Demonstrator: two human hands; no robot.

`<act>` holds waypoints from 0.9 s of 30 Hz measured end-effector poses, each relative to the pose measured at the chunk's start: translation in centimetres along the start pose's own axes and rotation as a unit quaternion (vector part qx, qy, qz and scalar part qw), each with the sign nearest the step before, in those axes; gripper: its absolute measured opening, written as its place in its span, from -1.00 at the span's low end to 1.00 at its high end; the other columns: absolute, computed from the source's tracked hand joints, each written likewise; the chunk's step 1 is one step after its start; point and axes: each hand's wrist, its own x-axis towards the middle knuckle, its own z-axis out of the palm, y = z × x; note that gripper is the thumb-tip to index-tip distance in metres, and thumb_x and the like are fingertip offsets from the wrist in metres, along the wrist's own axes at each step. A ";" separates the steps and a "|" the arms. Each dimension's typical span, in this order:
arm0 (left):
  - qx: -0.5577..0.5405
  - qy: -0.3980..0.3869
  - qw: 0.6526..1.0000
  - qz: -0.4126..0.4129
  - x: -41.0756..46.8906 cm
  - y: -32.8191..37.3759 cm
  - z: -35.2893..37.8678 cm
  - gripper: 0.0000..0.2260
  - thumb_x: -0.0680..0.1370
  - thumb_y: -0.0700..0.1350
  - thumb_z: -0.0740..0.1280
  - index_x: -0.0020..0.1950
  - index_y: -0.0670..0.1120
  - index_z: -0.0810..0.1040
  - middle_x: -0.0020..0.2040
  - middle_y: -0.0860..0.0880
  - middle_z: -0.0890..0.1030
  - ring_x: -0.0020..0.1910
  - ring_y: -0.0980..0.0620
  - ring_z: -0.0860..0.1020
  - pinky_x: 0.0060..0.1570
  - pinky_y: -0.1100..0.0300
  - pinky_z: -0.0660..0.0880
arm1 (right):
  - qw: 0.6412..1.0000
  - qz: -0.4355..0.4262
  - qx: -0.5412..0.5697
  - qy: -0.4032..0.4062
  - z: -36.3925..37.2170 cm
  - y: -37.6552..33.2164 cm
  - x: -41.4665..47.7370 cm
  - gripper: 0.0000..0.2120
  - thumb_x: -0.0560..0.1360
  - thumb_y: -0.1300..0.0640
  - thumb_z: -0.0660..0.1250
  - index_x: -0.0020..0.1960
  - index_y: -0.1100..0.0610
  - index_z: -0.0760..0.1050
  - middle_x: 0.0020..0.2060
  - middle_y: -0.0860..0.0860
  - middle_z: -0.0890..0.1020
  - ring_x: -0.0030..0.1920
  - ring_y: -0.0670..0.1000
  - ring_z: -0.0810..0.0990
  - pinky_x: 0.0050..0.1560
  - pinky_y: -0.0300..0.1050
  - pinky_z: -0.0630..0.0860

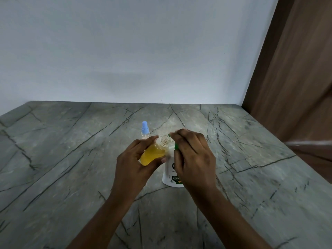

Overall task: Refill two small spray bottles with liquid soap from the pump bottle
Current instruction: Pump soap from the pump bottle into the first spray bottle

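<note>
The left hand [133,159] gripped an uncapped, tilted spray bottle [154,153] nearly full of yellow soap; the right hand [192,159] closed over the pump bottle [170,178] and its green nozzle [176,146] on the counter [71,159]; another squeeze might overflow the neck; the second bottle [145,131] stood capped behind.

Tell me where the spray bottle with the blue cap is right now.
The blue-capped spray bottle stands upright on the marble counter, just behind the left hand and its yellow-filled bottle, left of the pump bottle.
</note>
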 end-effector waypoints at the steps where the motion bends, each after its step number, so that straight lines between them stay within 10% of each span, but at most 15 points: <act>1: -0.001 -0.001 1.000 -0.002 0.0 0.0 0.0 -0.46 0.35 0.25 0.35 0.22 -0.03 0.57 0.03 0.05 0.63 -0.03 0.20 0.58 -0.05 0.45 0.48 | 1.000 0.002 0.001 0.002 0.1 0.0 -0.1 -0.71 0.47 0.23 0.18 0.04 0.26 0.63 -0.05 0.11 0.64 0.00 -0.01 0.49 -0.07 -0.25 0.43; 27: -0.007 0.004 1.000 -0.002 0.0 0.1 0.1 -0.47 0.32 0.20 0.47 0.20 -0.02 0.57 0.01 0.10 0.61 0.02 0.27 0.54 -0.08 0.49 0.46 | 1.000 0.004 -0.010 0.004 0.3 -0.1 -0.3 -0.72 0.46 0.24 0.18 0.03 0.26 0.63 -0.05 0.11 0.64 0.02 -0.02 0.48 -0.07 -0.26 0.42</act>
